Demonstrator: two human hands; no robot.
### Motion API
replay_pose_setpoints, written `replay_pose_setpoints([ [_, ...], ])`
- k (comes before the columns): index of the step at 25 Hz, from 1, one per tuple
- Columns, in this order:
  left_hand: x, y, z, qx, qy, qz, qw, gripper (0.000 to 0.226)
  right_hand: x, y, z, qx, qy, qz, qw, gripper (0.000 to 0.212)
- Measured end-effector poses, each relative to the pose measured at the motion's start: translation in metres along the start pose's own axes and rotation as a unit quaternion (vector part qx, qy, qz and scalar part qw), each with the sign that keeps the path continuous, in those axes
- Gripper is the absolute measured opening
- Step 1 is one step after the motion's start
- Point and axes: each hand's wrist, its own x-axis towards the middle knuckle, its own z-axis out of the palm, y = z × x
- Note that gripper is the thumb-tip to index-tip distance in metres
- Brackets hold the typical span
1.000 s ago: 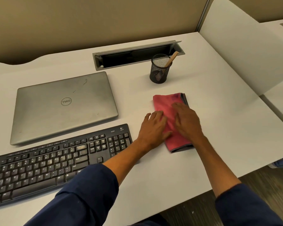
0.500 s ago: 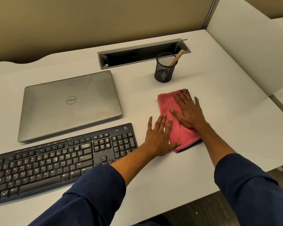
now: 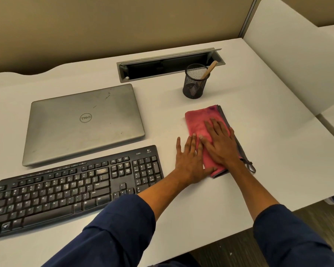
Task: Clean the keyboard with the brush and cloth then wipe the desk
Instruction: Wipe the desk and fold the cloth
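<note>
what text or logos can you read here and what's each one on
"DELL", upside down from this view, in a ring on the closed laptop lid.
"K260" on the keyboard, top right.
Logitech-style logo beside it: wording too small to read.
Key legends: a few such as "Enter", "Shift", "Ctrl" legible, most blurred.

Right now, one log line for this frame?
left hand: flat, at cloth edge | right hand: flat on folded red cloth | brush: in mesh cup | keyboard: untouched
</note>
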Motion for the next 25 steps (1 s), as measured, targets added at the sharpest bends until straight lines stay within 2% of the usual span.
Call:
replay_pose_setpoints([
  [4, 0.001, -0.004, -0.004, 0.007, -0.011, 0.014, 1.0, 0.109, 0.011, 0.008, -0.002, -0.008, -0.004, -0.031, 0.999, 0.093],
  [9, -0.02, -0.036, -0.021, 0.001, 0.006, 0.042, 0.999, 0.095, 0.01, 0.006, -0.002, -0.018, 0.006, -0.022, 1.0, 0.079],
  [12, -0.056, -0.08, -0.022, -0.002, 0.016, 0.009, 1.0, 0.11, 0.008, 0.002, -0.003, -0.026, 0.012, -0.012, 1.0, 0.081],
  [14, -0.082, -0.115, -0.022, 0.018, -0.006, -0.014, 1.0, 0.127, 0.007, 0.001, -0.002, -0.026, 0.02, 0.001, 0.999, 0.082],
  [16, -0.103, -0.145, -0.022, 0.036, -0.033, -0.038, 0.998, 0.135, 0.006, -0.001, 0.0, -0.031, 0.019, 0.013, 0.999, 0.082],
  [19, -0.115, -0.166, -0.018, 0.037, -0.049, -0.04, 0.997, 0.136, 0.007, -0.004, 0.002, -0.035, 0.018, 0.035, 0.999, 0.083],
  [25, -0.117, -0.165, -0.015, 0.014, -0.028, -0.035, 0.999, 0.136, 0.006, -0.009, 0.002, -0.029, 0.013, 0.058, 0.998, 0.087],
])
